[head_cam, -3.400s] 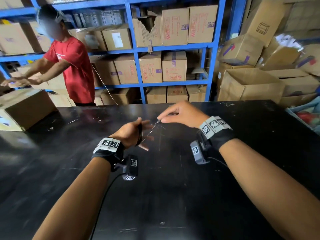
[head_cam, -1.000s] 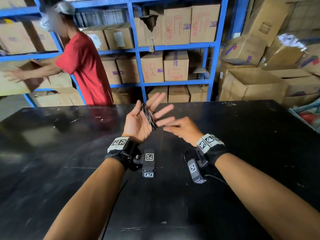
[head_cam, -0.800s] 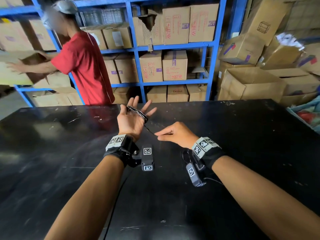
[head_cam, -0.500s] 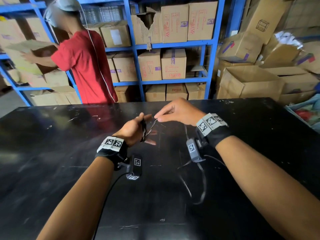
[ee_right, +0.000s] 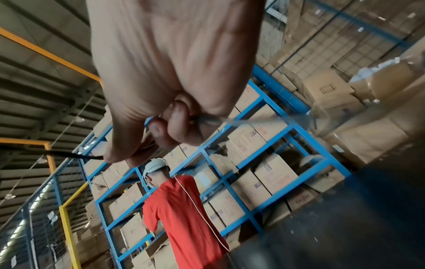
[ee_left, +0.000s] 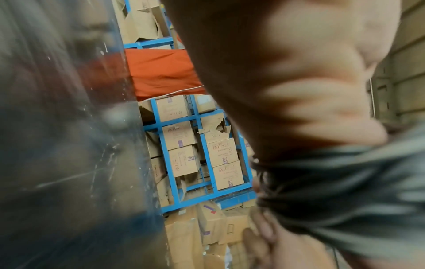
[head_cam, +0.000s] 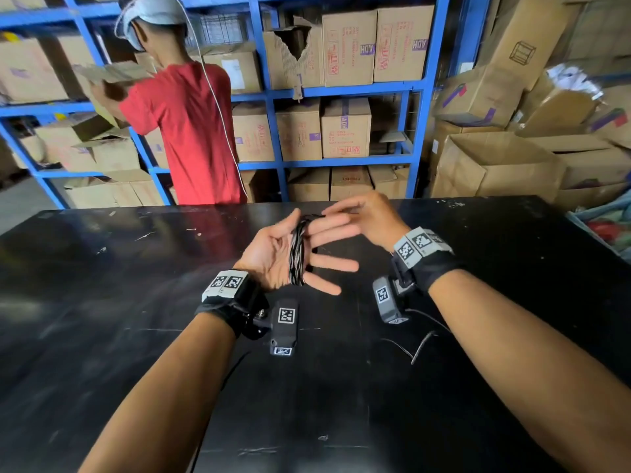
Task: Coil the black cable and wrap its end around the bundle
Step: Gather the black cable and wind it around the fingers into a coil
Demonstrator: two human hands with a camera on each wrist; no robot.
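The black cable (head_cam: 296, 254) is wound in several loops around my left hand (head_cam: 321, 247), which is held palm up above the black table (head_cam: 136, 336) with its fingers straight and spread. My right hand (head_cam: 327, 213) hovers just beyond the left fingers and pinches the cable's free length at the top of the coil. In the right wrist view, finger and thumb pinch the cable (ee_right: 202, 120), which streaks off to the right. The left wrist view shows the coil (ee_left: 322, 182) blurred across the palm. A loose tail (head_cam: 421, 344) lies on the table under my right wrist.
A person in a red shirt (head_cam: 191, 131) stands behind the table's far edge, handling a cardboard box at blue shelving (head_cam: 273, 97) full of boxes. More cardboard boxes (head_cam: 495, 165) are piled at the right. A blue bin (head_cam: 601, 227) sits at the table's right corner.
My left hand has turned palm up and spread its fingers. My right hand has carried the cable up and over the top of the coil. The loose tail on the table is shorter.
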